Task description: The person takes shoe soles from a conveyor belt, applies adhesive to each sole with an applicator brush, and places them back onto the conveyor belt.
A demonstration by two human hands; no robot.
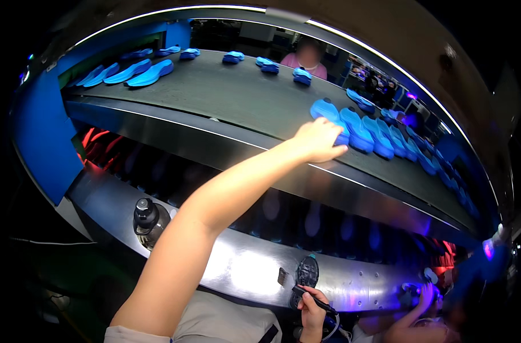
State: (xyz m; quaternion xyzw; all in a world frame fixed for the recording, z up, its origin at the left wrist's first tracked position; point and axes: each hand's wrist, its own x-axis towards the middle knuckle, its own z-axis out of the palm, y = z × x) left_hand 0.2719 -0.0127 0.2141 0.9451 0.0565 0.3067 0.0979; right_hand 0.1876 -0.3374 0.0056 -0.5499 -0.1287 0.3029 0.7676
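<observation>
My left hand (320, 140) reaches up to the belt, its fingers curled over the near end of a blue shoe sole (324, 108). That sole is the first in a close row of blue soles (360, 132) running to the right. Low in the picture, my right hand (313, 313) grips the black handle of a brush (328, 308); a pale tube or cord trails from it. The brush's flat head lies to the left of the handle. Just beyond my right hand, a black shoe (308, 270) rests on the metal ledge, its near part partly covered by the brush.
More blue soles (149, 73) lie at the left and far side of the dark belt (232, 97). A dark bottle (150, 223) stands on the metal ledge (243, 263). Red light glows in the lower tunnel. One person sits across the belt; another's hands (425, 296) work at right.
</observation>
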